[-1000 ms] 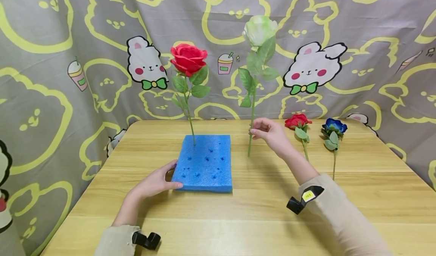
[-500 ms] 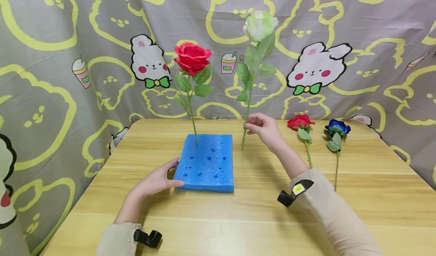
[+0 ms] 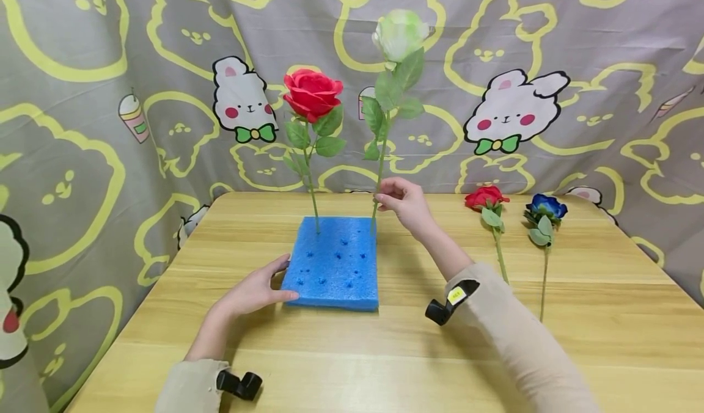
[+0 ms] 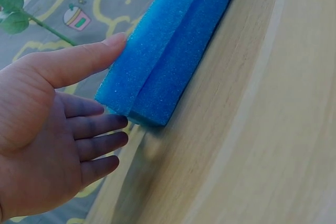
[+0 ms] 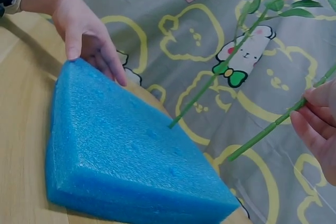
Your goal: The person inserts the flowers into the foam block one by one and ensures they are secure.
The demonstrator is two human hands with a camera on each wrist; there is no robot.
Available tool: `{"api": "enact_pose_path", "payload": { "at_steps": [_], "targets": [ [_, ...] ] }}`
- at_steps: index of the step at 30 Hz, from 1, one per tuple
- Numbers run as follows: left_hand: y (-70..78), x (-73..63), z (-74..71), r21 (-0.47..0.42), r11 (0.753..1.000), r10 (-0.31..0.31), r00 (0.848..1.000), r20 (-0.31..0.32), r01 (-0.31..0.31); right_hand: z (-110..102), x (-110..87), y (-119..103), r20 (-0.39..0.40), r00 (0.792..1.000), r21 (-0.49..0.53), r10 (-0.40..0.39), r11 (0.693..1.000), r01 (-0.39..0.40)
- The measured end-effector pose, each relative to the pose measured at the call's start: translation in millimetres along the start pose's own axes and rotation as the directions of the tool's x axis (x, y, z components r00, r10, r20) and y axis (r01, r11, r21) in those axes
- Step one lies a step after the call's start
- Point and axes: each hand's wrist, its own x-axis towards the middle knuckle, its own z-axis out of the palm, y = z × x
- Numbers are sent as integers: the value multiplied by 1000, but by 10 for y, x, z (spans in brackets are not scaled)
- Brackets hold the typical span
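Observation:
My right hand (image 3: 406,206) pinches the green stem of a white-green artificial rose (image 3: 400,36) between thumb and fingers. The stem's lower end overlaps the far right corner of a blue foam block (image 3: 330,269) in the head view. In the right wrist view, that stem (image 5: 269,128) ends in the air, apart from the foam. My left hand (image 3: 250,294) rests against the block's left side, thumb on its near corner, fingers extended. A red rose (image 3: 313,95) stands upright in the block, its stem (image 5: 202,94) stuck in near the far left. Several holes dot the top.
A second red rose (image 3: 486,199) and a blue rose (image 3: 546,208) lie on the wooden table (image 3: 330,358) at the right. A patterned curtain (image 3: 181,34) hangs behind the table's far edge.
My right hand has moved left with the white-green rose, from beside the block to its far right corner. My left hand stays at the block; the view has shifted slightly.

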Motion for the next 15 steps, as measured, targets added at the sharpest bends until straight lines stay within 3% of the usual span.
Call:
{"api": "enact_pose_path", "payload": {
  "at_steps": [7,15],
  "targets": [
    [1,-2,-3,-2,1000,-6,1000,-3,6,146,77,88,-2,1000,2,-28,1000,28],
    [17,-11,-9,-8,1000,-8,1000,0,8,223,133,206,-36,999,-28,-2,1000,1]
  ]
}}
